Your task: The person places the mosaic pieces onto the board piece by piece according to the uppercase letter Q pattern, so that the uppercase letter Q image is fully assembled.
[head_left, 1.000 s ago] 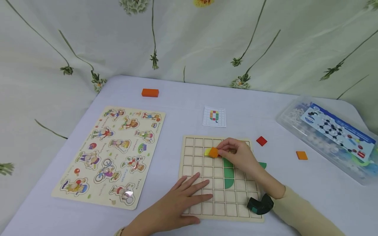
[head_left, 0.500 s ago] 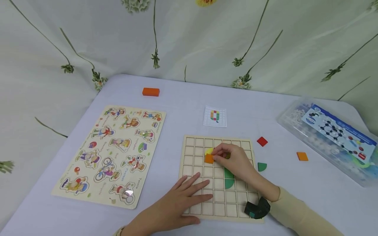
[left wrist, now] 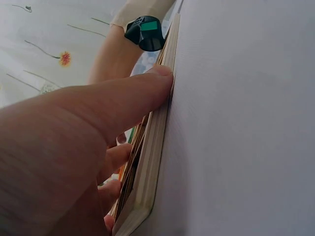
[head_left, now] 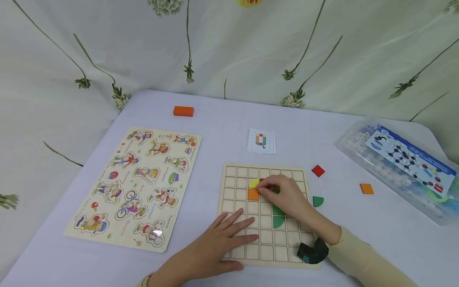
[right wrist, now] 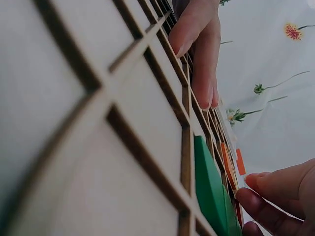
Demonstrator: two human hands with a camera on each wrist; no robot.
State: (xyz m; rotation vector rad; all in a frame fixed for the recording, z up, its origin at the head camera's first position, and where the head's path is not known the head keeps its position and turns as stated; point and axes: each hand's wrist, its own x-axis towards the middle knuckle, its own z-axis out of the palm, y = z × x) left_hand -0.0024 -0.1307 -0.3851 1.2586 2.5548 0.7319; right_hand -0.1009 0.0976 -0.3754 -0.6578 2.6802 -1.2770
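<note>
My left hand [head_left: 218, 245] lies with spread fingers on the lower left of a wooden grid board [head_left: 238, 171]. In the left wrist view its thumb [left wrist: 133, 98] rests along the board's edge. An orange square tile [head_left: 253, 194] lies flat in a cell below a yellow curved tile [head_left: 254, 183]. At the orange tile's upper right corner are the thumb and fingertips of my right hand [head_left: 285, 193], touching or just beside it. That hand partly covers a red tile [head_left: 262, 179]. Green tiles [head_left: 278, 221] sit in cells lower down, the end one rounded.
Right of the board lie a red tile [head_left: 318, 171], an orange tile [head_left: 367, 189] and a green quarter-round tile [head_left: 318, 201]. A pattern card [head_left: 261, 141] is behind the board. Around them are a picture puzzle [head_left: 143, 187], an orange block [head_left: 183, 111] and a clear plastic box [head_left: 391, 171].
The orange tile has moved left and down from above the board into its cell, where it now lies flat. My right hand shifted with it, while my left hand stayed in place.
</note>
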